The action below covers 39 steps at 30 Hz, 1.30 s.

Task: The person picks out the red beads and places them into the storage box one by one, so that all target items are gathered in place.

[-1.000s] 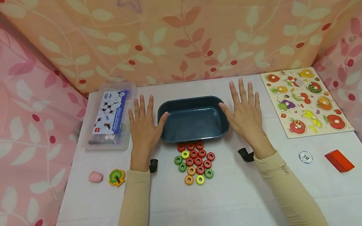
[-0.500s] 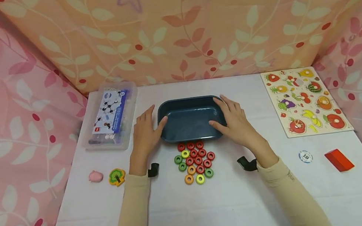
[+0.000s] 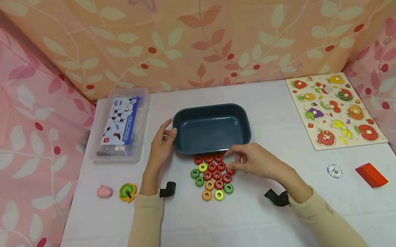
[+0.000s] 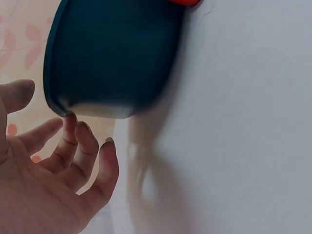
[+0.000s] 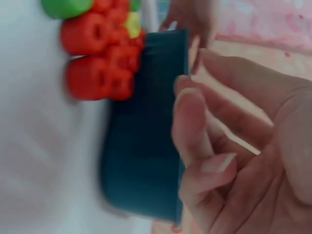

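Note:
A dark blue rectangular tray [image 3: 213, 132] stands on the white cloth. My left hand [image 3: 161, 148] is at its left end, fingers loosely bent; in the left wrist view, fingertips are right at the tray's rim [image 4: 54, 97], thumb apart. Just in front of the tray lies a cluster of small ring beads [image 3: 213, 175], red, green, yellow and orange. Over the cluster's right side, by the tray's front right corner, is my right hand [image 3: 259, 160], thumb and index finger apart and nothing between them. The right wrist view shows its bent fingers before the tray wall [image 5: 139, 156], near red beads [image 5: 87, 73].
A clear plastic case [image 3: 121, 126] with a molecule label lies back left, a fruit puzzle board [image 3: 329, 120] back right. A pink toy [image 3: 104, 192] and a tree piece [image 3: 127, 192] sit left; a poker chip [image 3: 334, 171] and red block [image 3: 371, 176] right.
My right hand has come from the tray's right end down to the beads, its fingers bending. My left hand has stayed by the left end, its fingers now more bent. The tray has not moved.

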Tool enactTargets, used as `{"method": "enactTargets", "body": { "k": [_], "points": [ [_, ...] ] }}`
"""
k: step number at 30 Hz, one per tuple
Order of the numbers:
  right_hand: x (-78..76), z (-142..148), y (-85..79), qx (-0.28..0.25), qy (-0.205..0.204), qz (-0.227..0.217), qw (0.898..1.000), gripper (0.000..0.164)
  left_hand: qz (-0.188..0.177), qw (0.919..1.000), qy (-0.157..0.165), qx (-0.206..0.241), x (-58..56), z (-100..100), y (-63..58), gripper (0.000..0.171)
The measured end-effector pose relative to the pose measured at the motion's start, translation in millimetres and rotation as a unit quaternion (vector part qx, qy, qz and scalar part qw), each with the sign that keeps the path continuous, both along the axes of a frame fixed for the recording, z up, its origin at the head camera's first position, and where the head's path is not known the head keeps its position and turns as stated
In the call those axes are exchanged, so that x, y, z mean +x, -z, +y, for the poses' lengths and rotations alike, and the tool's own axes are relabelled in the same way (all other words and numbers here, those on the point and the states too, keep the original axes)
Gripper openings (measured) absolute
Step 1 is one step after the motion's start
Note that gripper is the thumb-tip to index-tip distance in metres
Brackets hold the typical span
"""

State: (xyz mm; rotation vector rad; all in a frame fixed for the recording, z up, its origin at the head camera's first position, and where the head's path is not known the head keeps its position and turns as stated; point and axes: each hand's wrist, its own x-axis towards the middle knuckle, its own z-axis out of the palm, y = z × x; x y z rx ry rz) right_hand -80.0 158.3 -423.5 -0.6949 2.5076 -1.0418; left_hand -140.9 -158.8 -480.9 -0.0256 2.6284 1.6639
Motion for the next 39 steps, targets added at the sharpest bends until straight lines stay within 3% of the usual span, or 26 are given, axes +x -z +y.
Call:
{"method": "enactTargets", "body": {
  "k": [3, 12, 16, 21, 24, 28, 31, 35, 39],
  "points": [
    [2.9, 2, 12.4, 0.025, -0.005, -0.001, 1.0, 0.031, -0.001, 0.9999, 0.003, 0.011, 1.8, 2, 0.3, 0.049],
    [10.7, 5, 51.9, 0.022, -0.013, 0.005, 1.0, 0.031, 0.014, 0.9999, 0.002, 0.009, 4.1, 1, 1.9, 0.046],
    [11.4, 6, 51.1, 0.02, -0.008, 0.015, 1.0, 0.027, 0.021, 0.9996, 0.001, 0.019, 4.4, 3, 1.2, 0.045],
    [5.3, 6, 33.9, -0.015, -0.029, 0.005, 0.999, 0.027, 0.021, 0.9995, -0.001, 0.024, 4.9, 4, 0.8, 0.044],
    [-2.8, 3, 23.2, -0.058, -0.027, 0.008, 0.998, 0.031, 0.027, 0.9993, 0.001, 0.028, 5.3, 4, 1.1, 0.045],
    [-19.8, -5, 14.8, -0.099, 0.003, 0.052, 0.994, 0.034, 0.025, 0.999, 0.004, 0.037, 5.8, 5, 1.4, 0.045],
    [-37.1, -11, 16.0, -0.109, 0.024, 0.073, 0.991, 0.036, 0.012, 0.9987, 0.009, 0.048, 11.3, 9, -13.9, 0.046],
    [-62.3, -19, 23.1, -0.111, 0.038, 0.057, 0.991, 0.036, 0.003, 0.9983, 0.015, 0.056, 19.8, 13, -36.9, 0.046],
    [-83.9, -33, 32.6, -0.093, 0.037, 0.024, 0.995, 0.035, -0.005, 0.9983, 0.012, 0.056, 19.7, 12, -35.4, 0.045]
  ]
}}
